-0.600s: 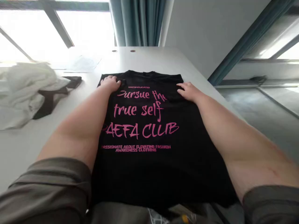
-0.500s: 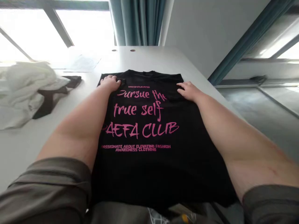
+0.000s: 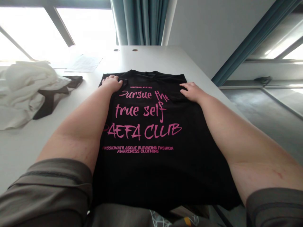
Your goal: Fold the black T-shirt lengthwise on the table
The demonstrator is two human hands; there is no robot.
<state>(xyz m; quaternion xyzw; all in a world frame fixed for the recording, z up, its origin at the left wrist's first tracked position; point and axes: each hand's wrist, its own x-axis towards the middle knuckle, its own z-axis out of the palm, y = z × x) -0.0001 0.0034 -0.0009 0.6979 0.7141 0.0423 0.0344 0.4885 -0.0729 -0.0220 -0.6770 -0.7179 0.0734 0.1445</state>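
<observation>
Black t-shirt (image 3: 151, 164) lies flat on the white desk (image 3: 165, 60), pink print up, collar at the far end. Our left hand (image 3: 112, 84) presses flat on its far left corner, right hand (image 3: 192, 91) flat near the far right edge. Neither grip closes on anything: fingers spread, palms down. White clothes pile (image 3: 26, 91) sits well apart at left.

The T-shirt (image 3: 151, 164) along the near edge of the table (image 3: 153, 58) is black, printed with pink lettering in several lines. The table is plain white. Toward its left edge lies a cream-white crumpled cloth (image 3: 26, 85) over a dark brown garment (image 3: 50, 101). Beyond the far edge hangs a teal curtain (image 3: 139, 22).
</observation>
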